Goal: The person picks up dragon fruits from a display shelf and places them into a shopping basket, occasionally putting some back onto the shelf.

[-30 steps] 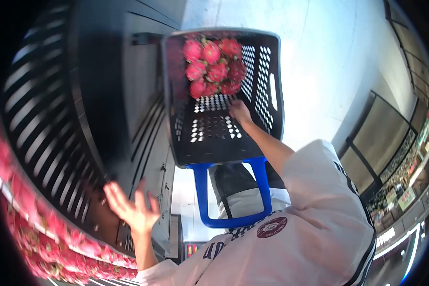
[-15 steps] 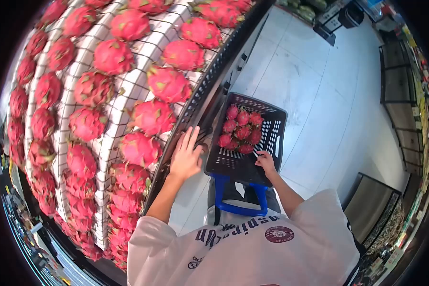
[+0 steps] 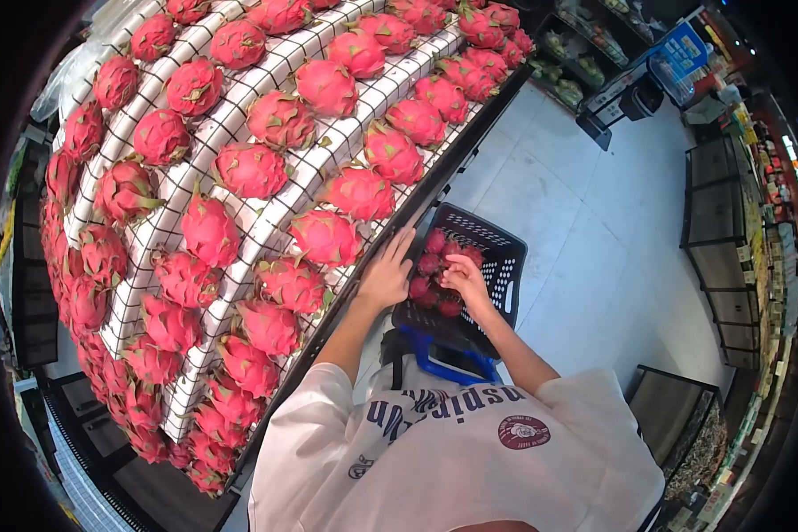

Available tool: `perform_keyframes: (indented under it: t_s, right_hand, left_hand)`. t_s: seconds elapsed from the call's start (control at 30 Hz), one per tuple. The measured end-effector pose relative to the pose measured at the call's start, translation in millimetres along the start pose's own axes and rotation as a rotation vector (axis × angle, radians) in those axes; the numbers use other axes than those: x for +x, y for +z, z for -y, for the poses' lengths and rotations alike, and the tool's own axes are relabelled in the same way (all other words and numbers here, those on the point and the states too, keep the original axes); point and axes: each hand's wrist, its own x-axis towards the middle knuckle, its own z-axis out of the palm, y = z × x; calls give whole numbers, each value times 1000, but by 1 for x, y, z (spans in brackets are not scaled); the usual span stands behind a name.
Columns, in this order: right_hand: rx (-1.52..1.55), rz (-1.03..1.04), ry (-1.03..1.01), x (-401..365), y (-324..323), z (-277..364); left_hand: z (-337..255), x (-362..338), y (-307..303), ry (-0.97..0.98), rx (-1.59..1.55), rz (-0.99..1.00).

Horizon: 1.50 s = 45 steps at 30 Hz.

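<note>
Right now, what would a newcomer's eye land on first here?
Rows of pink dragon fruit on a sloping checked display fill the upper left. At its lower edge sits a black basket holding more fruit, the right hand among them and the left hand resting on the display's rim.

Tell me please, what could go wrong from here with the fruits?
1. The left hand rests at the edge of the sloped display, beside a dragon fruit; a nudge might roll it off.
2. The right hand touches the piled fruits in the basket; pressing could bruise them.
</note>
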Motion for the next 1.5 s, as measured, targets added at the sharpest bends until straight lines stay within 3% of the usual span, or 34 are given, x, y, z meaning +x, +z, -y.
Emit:
perform_keyframes:
  t_s: [0.17,0.47,0.6,0.67,0.73,0.77,0.83,0.87,0.9,0.97,1.0,1.2,1.5]
  right_hand:
    - [-77,140,-94,-11,25,24]
    - [-171,84,-146,-37,69,93]
    - [-317,247,-155,-42,105,112]
    - [-422,408,-232,-43,132,108]
    - [-338,560,-200,-46,160,100]
    - [-576,547,-343,-48,175,98]
    - [-721,633,-568,-51,202,97]
    - [-844,660,-733,-53,213,99]
    - [-848,663,-730,-55,223,100]
    - [-1141,617,-1020,-57,238,104]
    - [-1144,619,-1017,-54,242,102]
    - [-1380,688,-1053,-35,254,96]
    - [-1342,695,-1071,-30,256,89]
  left_hand:
    - [2,-2,7,19,-74,-90]
    - [8,-4,15,29,-141,-100]
    - [7,-5,18,3,-4,-67]
    - [10,-3,28,-65,-194,-84]
    - [14,-5,51,-66,-1320,-268]
    - [19,5,77,-69,-1319,-270]
    - [28,34,157,106,-1473,-613]
    - [24,36,153,195,-1541,-790]
    - [24,32,151,194,-1544,-794]
    - [16,16,102,-92,-577,-550]
    - [14,11,86,-214,-98,-399]
    - [16,3,77,-156,-360,-463]
    - [13,2,64,-174,-339,-407]
